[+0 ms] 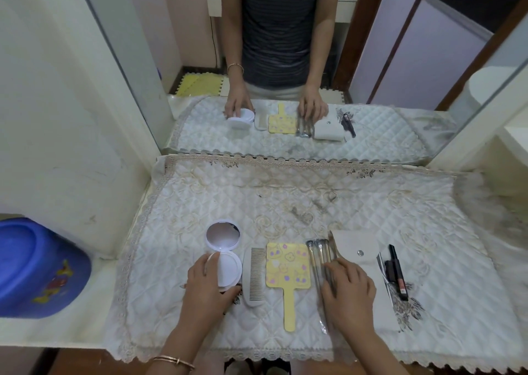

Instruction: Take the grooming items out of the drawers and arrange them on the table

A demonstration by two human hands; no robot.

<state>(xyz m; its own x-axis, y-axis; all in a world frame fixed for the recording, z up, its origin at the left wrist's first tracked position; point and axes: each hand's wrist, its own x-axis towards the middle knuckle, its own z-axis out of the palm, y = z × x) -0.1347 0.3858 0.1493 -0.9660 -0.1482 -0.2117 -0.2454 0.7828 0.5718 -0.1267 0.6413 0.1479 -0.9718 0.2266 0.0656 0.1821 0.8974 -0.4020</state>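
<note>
Grooming items sit in a row near the desk's (285,197) front edge. Left hand (205,286) curls around the open compact (228,269); right hand (348,291) lies straight-fingered on the brushes (320,253).

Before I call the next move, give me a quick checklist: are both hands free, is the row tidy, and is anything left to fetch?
1. Left hand free: not ok, it holds the base of the open compact.
2. Right hand free: not ok, its fingers rest on the brush pack.
3. Comb and hand mirror lying flat, side by side, apart: ok.
4. Pouch and lipstick set at the right end of the row: ok.
5. Gap between brush pack and pouch: cannot tell, the edges look to meet.
6. Drawers emptied: cannot tell, none in view.
</note>
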